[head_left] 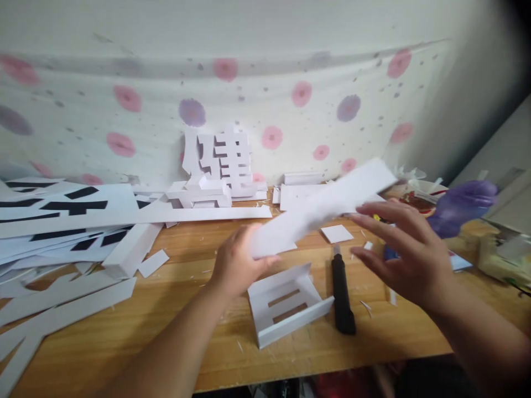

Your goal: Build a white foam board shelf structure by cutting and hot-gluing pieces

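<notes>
The wooden table is the largest thing, and on its left side lie many white sheets, some with black shapes. Above the middle of the table is the white strip, held in the air and tilted, its far end higher on the right. I judge it very light, like foam board or thick card — stiff enough to keep straight when held at one end, yet easy to crease or dent. It is best taken flat between thumb and fingers near an end, without pressing the edges. The left hand is clamped on its lower end; the right hand has its fingers spread, close to the other part, but whether they touch I cannot tell.

Below stands a folded tray with low walls; wood shows through two slots in its floor. A tub stands behind the right hand — its contents are not clear to me. Beside the tray lies a black cutter, and above this a small card.
</notes>
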The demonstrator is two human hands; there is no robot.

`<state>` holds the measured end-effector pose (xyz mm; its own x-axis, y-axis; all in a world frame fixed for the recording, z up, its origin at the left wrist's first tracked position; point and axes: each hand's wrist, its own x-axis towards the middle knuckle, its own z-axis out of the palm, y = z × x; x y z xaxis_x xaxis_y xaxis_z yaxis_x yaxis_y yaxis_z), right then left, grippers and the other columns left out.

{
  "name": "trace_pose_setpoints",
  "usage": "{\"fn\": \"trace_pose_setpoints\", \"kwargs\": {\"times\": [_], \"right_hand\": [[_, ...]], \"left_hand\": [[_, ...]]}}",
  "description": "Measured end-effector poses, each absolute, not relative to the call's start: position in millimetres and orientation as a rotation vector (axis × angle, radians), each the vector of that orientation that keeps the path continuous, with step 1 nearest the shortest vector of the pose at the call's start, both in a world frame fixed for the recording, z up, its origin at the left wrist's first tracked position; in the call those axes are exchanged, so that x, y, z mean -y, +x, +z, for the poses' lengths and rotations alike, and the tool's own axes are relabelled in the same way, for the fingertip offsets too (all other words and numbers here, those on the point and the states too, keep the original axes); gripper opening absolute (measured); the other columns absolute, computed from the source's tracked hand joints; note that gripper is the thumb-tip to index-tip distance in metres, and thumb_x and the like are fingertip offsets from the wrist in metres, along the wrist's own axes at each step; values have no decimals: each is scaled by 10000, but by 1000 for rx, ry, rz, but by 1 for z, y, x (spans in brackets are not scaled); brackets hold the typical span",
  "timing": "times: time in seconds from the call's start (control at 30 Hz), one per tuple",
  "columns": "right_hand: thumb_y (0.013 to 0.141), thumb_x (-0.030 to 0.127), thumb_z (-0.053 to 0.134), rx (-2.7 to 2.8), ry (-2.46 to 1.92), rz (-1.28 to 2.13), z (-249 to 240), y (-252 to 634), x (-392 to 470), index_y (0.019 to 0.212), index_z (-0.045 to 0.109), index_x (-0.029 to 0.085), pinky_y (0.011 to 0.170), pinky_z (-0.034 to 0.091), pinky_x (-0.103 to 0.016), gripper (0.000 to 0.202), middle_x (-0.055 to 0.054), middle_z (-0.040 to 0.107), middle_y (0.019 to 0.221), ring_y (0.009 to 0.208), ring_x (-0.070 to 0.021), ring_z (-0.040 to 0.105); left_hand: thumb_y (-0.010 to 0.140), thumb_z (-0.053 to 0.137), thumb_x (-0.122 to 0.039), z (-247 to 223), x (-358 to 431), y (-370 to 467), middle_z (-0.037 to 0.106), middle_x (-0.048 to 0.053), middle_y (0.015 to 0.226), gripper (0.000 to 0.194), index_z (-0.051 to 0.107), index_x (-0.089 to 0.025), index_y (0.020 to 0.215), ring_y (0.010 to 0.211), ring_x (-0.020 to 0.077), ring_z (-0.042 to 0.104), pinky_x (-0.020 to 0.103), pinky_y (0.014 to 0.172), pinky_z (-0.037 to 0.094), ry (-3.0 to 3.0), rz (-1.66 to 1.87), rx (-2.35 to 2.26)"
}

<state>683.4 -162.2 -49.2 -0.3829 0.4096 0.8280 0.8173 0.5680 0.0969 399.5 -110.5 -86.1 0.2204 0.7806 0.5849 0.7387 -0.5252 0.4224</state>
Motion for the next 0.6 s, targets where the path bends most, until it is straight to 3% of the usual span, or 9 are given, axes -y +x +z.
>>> {"fn": "trace_pose_setpoints", "kwargs": {"times": [0.03,0.1,0.17,0.27,0.4,0.5,0.6], "right_hand": [[906,289,608,1946,-1015,-566,-54,686,164,1137,594,234,810,497,-380,238,-88,659,998,911,-236,653],[922,289,569,1980,-1217,-372,-69,689,166,1047,614,225,554,453,-276,148,-12,638,715,607,-160,629],[927,384,536,2173,-1540,-183,-88,690,167,1102,604,206,452,364,-263,258,12,625,599,502,-172,608],[928,444,497,2364,-1856,5,-111,686,165,1234,560,174,459,349,-271,413,-35,692,646,571,-252,672],[926,401,500,2413,-1838,97,-125,682,161,1186,604,181,553,445,-317,357,-110,738,801,726,-300,712],[854,267,580,2437,-1779,205,-123,687,159,1069,637,212,653,491,-323,229,-83,737,882,815,-264,705],[814,199,598,2418,-1743,266,-114,700,160,987,602,228,640,493,-288,176,-22,705,825,721,-198,671]], "left_hand": [[657,810,-392,-86,109,400,692,60,1060,558,565,-227,1131,949,270,652,373,776,515,2341,1198,-1581],[663,804,-368,-85,107,400,696,50,1053,528,567,-231,1115,949,268,655,370,775,517,2284,1202,-1655],[672,790,-353,-84,106,400,692,57,1056,513,562,-226,1114,956,265,653,372,795,520,2314,1255,-1645],[690,757,-310,-85,108,401,682,76,1097,515,548,-215,1152,1001,268,646,373,844,517,2412,1336,-1588],[682,748,-267,-88,109,401,678,76,1148,570,521,-213,1202,1009,269,654,365,840,520,2480,1313,-1615],[685,748,-274,-88,109,401,689,74,1120,552,520,-212,1184,979,268,665,368,819,523,2504,1302,-1628],[699,737,-279,-89,109,400,694,74,1085,510,530,-214,1161,961,268,665,377,808,525,2544,1299,-1615]]}}
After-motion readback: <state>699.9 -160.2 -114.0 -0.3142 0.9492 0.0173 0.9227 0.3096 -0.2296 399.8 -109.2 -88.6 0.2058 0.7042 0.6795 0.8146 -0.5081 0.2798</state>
